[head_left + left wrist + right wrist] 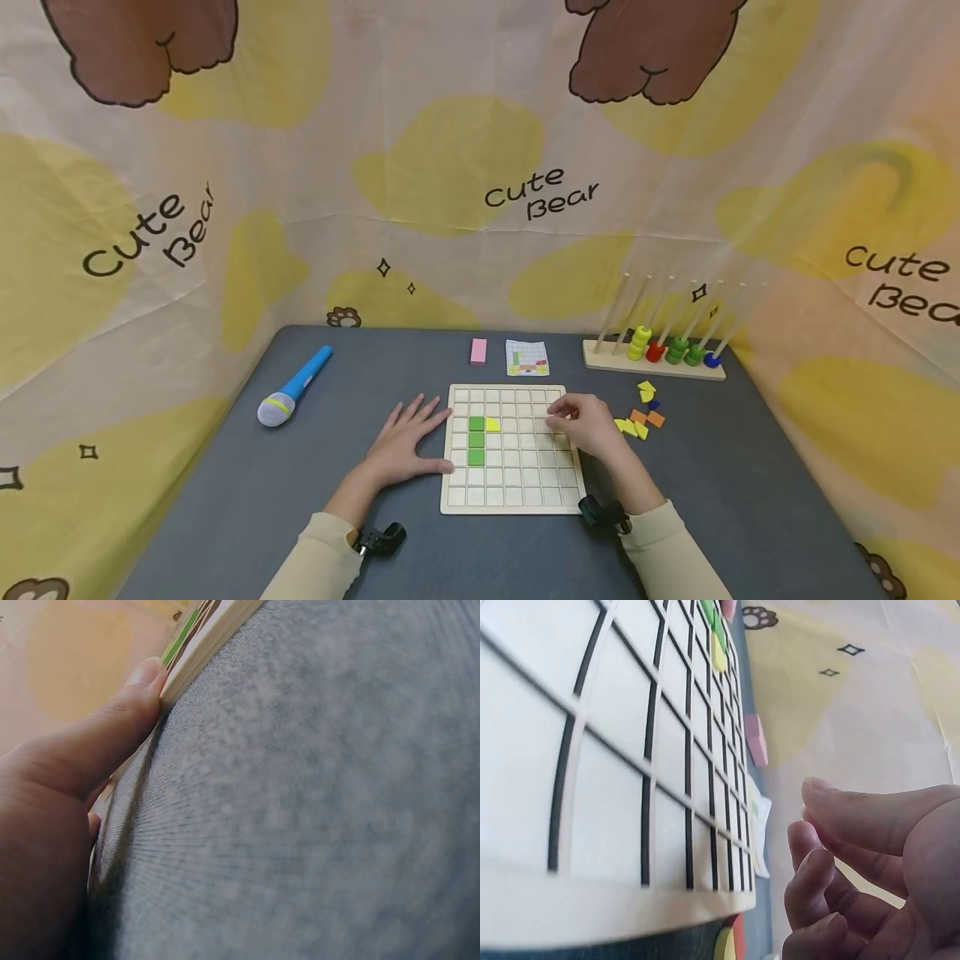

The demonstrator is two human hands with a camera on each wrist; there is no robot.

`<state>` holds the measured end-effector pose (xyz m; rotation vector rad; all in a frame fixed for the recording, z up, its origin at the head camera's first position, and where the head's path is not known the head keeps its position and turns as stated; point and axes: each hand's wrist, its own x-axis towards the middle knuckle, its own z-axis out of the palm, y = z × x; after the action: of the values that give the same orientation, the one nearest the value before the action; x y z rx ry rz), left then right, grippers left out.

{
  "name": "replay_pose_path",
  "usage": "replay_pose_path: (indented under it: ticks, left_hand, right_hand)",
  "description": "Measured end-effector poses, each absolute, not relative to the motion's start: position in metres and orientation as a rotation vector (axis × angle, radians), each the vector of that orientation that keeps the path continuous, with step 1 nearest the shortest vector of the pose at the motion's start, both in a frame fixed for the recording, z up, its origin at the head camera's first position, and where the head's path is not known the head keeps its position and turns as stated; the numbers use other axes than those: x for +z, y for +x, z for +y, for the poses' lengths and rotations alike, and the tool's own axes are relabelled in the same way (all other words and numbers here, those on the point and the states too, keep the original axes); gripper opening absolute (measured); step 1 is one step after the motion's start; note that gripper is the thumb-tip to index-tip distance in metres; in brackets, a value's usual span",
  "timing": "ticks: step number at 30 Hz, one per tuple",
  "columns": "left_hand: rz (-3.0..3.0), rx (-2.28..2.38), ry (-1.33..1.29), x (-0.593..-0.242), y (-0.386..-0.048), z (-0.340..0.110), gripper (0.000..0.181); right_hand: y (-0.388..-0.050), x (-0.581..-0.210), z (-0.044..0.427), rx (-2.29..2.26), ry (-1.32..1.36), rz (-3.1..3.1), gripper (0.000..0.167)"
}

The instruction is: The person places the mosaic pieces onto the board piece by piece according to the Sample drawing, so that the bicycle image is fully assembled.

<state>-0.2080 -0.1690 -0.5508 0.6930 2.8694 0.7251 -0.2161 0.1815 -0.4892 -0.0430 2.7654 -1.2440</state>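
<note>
Board (510,510) at lower centre of the frame, touched at its left edge by the left hand (405,448), fingers spread wide; right hand (587,423) over its right edge, pinch narrow, any held piece indiscernible; green tiles (476,440) left of centre; steady board, square placement advisable

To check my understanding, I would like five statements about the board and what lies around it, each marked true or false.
1. Three green tiles sit in one column on the board. True.
2. The yellow tile lies left of the green tiles. False: the yellow tile is directly right of the top one.
3. The left hand touches the board's left edge. True.
4. The microphone lies right of the board. False: the microphone is on the left.
5. The pink block lies beyond the board, left of the picture card. True.
</note>
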Motion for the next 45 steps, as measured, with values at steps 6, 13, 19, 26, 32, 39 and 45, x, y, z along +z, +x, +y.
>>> replay_pose_path:
  ticks: [6,13,19,26,32,39,45]
  left_hand:
    - [2.867,0.734,0.678,-0.551,-0.206,-0.169,0.100]
    - [2.863,0.720,0.666,-0.552,-0.208,-0.168,0.100]
    - [2.873,0.726,0.677,-0.551,-0.208,-0.169,0.099]
    - [2.869,0.713,0.667,-0.549,-0.207,-0.169,0.099]
    - [2.862,0.735,0.669,-0.547,-0.206,-0.168,0.099]
    - [2.864,0.737,0.672,-0.547,-0.205,-0.168,0.099]
    - [2.870,0.749,0.676,-0.550,-0.206,-0.168,0.098]
  right_hand:
    - [-0.217,-0.499,0.199,-1.207,0.019,2.804,0.015]
    - [-0.213,-0.505,0.219,-1.166,0.087,2.821,0.022]
    - [-0.214,-0.510,0.229,-1.085,0.123,2.837,0.028]
    - [-0.217,-0.511,0.231,-1.000,0.174,2.859,0.027]
    - [-0.218,-0.509,0.230,-0.951,0.192,2.847,0.029]
    - [-0.221,-0.508,0.230,-0.910,0.171,2.849,0.028]
    - [-0.222,-0.509,0.230,-0.911,0.172,2.836,0.026]
